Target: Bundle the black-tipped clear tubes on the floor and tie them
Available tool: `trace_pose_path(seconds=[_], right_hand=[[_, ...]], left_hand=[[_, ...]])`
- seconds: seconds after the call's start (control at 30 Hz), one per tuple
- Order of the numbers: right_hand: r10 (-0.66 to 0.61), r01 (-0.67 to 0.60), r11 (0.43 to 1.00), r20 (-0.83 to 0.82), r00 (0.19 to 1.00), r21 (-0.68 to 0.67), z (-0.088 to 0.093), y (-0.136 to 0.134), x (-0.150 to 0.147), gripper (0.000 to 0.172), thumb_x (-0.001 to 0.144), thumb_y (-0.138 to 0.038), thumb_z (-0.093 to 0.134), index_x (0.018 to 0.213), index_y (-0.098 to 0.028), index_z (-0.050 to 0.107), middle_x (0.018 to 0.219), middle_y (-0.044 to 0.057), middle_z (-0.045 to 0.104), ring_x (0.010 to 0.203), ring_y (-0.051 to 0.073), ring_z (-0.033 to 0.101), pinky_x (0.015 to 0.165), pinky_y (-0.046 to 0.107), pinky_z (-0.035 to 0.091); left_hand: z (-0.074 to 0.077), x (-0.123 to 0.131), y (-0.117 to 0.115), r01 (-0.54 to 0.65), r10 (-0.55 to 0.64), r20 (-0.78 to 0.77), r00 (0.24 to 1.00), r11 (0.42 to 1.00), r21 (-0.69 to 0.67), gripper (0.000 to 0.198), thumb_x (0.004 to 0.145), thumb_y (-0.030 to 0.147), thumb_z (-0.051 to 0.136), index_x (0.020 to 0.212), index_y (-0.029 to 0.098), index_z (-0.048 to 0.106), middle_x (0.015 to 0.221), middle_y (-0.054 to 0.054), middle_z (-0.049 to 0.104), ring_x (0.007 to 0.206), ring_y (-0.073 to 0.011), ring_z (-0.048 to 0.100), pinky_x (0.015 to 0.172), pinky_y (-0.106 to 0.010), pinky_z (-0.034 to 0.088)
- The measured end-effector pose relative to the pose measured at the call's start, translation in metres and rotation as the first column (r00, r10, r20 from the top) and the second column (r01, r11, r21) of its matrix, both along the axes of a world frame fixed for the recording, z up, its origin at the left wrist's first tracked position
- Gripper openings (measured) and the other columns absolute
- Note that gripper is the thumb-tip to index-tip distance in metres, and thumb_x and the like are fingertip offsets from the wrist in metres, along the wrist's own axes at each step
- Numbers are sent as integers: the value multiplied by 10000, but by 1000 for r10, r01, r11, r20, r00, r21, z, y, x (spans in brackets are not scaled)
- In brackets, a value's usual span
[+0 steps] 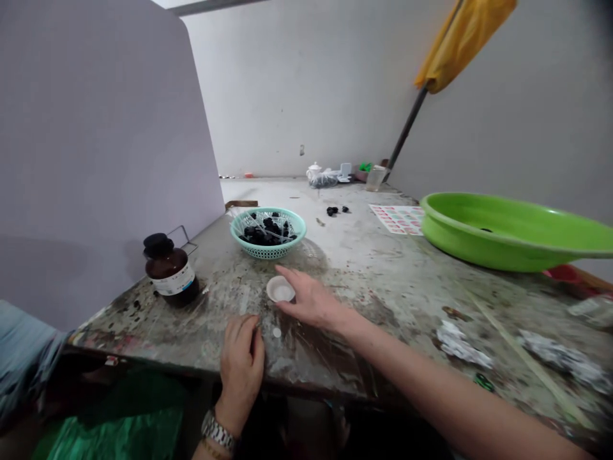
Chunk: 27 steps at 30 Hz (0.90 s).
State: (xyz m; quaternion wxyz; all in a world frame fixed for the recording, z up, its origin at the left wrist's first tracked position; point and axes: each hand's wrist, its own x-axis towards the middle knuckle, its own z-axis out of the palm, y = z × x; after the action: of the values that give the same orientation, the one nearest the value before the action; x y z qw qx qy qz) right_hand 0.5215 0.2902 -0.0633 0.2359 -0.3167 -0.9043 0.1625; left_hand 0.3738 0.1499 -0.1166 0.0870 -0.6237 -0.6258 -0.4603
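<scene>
Cup could tip

It stands mid-frame between the right hand's spread thumb and forefinger; whether they grip it, I cannot tell. A lopsided pinch might upset it. Lower centre, the left hand curls loosely, contents hidden; a wide leftward sweep could knock the bottle over.

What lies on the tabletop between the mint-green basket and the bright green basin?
In the head view, a few small black pieces lie towards the back of that stretch, and a printed sheet lies beside the basin.
</scene>
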Motion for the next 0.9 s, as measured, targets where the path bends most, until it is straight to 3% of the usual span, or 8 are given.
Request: trace_pose_path(seconds=[0.23,0.53,0.73,0.9], right_hand=[[68,-68,997,22,997,-29,12,7,-81,679,787,-309,644,1399,-138,405,1241,145,555,1141,270,524,971,390,411],[57,-56,998,81,995,-14,-6,49,-179,697,810,-421,625,1408,-152,388,1200,146,575,1083,268,559,913,369,439],[0,5,999,125,992,-38,-5,67,-223,705,820,-458,619,1412,-166,371,1213,163,571,1109,301,539,913,423,439],[-12,24,997,180,984,-66,-7,72,-240,662,870,-499,560,1407,-168,360,1265,187,537,1167,339,494,893,494,447]], left_hand=[[-3,-1,1,-3,3,5,1000,998,56,242,864,82,467,1042,183,597,997,-98,648,965,-219,605,856,-403,519],[-13,-3,4,-5,6,-23,1000,998,64,318,826,36,449,1074,179,586,1052,-106,640,1021,-228,592,867,-402,525],[-11,-2,6,-2,3,-13,1000,997,72,328,814,33,441,1045,204,600,1002,-92,654,958,-223,619,802,-382,547],[-10,-1,6,-7,8,-6,1000,999,42,301,829,59,442,1029,209,609,984,-95,661,945,-234,622,781,-385,546]])
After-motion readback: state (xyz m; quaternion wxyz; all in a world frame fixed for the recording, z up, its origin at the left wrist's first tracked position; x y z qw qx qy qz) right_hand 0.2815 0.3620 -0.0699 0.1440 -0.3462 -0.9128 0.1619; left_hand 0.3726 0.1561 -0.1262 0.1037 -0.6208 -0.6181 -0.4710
